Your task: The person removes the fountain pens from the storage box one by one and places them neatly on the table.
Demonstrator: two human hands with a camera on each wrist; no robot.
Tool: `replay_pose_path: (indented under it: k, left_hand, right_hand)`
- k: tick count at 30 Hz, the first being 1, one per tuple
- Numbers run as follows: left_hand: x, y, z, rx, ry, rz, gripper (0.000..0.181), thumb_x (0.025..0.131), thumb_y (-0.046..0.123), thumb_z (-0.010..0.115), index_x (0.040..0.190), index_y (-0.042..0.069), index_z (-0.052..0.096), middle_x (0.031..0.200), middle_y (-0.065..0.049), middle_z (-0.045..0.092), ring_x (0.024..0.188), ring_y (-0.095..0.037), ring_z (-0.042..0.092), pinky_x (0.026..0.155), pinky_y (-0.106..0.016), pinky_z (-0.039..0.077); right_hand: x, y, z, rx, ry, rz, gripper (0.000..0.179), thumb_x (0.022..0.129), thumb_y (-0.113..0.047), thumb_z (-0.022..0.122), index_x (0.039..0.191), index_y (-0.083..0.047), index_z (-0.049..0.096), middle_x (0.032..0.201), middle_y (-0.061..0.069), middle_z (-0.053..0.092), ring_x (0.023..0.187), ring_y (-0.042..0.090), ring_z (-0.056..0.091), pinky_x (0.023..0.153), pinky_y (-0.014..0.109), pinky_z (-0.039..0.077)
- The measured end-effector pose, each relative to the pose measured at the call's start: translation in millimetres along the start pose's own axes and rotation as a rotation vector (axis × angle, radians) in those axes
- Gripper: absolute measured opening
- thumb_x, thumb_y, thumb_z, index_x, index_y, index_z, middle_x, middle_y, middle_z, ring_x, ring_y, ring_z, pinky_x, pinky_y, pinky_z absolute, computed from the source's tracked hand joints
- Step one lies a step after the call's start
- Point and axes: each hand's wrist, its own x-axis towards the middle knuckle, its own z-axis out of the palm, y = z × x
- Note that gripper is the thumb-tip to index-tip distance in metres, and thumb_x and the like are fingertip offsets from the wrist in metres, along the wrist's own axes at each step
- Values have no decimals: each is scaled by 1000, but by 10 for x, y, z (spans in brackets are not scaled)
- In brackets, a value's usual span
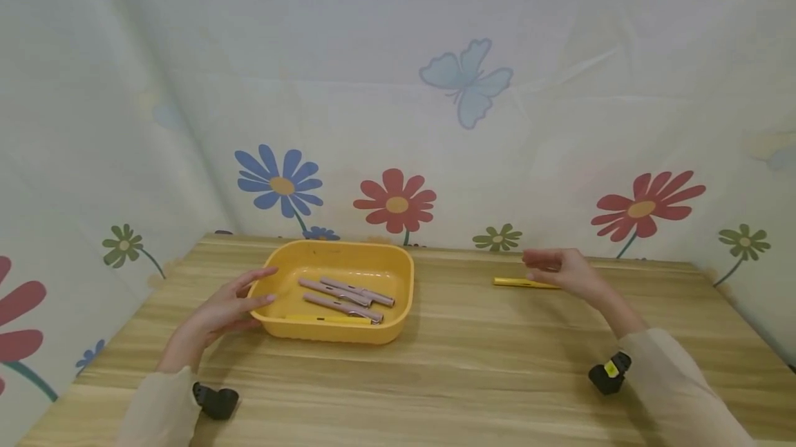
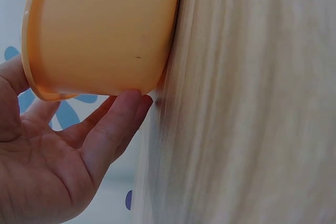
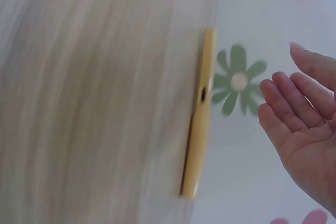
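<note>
My left hand [image 1: 226, 305] holds the left end of a yellow plastic basin [image 1: 404, 316], with fingertips over its rim. In the left wrist view, other fingers of the left hand [image 2: 63, 156] lie along the basin's outer wall [image 2: 105, 35]. Inside the basin are three greyish-pink pens [image 1: 343, 306] with clips and a yellow pen [image 1: 329, 319] along the near wall. My right hand [image 1: 569, 273] hovers over another yellow pen [image 1: 513, 282] lying on the table. From the right wrist, a gap shows between the right hand [image 3: 304, 114] and that pen [image 3: 199, 124].
The wood-grain table [image 1: 448, 378] meets a pale curtain [image 1: 348, 108] printed with flowers and a butterfly along its back edge. Small black wrist devices are on both sleeves, one at the left [image 1: 216, 402] and one at the right [image 1: 609, 374].
</note>
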Motion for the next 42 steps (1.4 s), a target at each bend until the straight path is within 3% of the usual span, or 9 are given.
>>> replay_pose_path:
  k: [7, 22, 32, 42]
  left_hand:
    - [12, 5, 1, 7, 3, -4, 70, 90, 23, 58, 145, 9, 19, 148, -28, 4, 119, -41, 40, 83, -43, 50]
    - [-10, -14, 9, -24, -3, 9, 67, 90, 19, 58, 145, 7, 20, 148, -28, 3, 115, -37, 45, 82, -41, 51]
    - [-7, 46, -7, -8, 9, -4, 67, 90, 19, 58, 145, 8, 20, 147, -29, 4, 111, -34, 49, 80, -39, 52]
    - [0, 27, -1, -15, 1, 8, 68, 90, 19, 58, 145, 7, 19, 148, -27, 3, 115, -39, 45, 81, -41, 51]
  right_hand:
    - [75, -184, 130, 10, 4, -77, 51, 85, -14, 64, 125, 12, 47, 120, 28, 54, 113, 38, 50, 90, 37, 45]
    - [328, -673, 498, 144, -37, -143, 49, 83, -10, 66, 126, 6, 49, 122, 23, 55, 114, 33, 51, 91, 32, 45]
    - [518, -1051, 893, 216, -97, -203, 46, 83, -5, 65, 125, 6, 51, 120, 21, 57, 112, 30, 53, 92, 34, 45]
    - [653, -1220, 1281, 204, -166, -216, 43, 82, -6, 66, 121, 5, 54, 120, 22, 57, 110, 28, 55, 89, 31, 47]
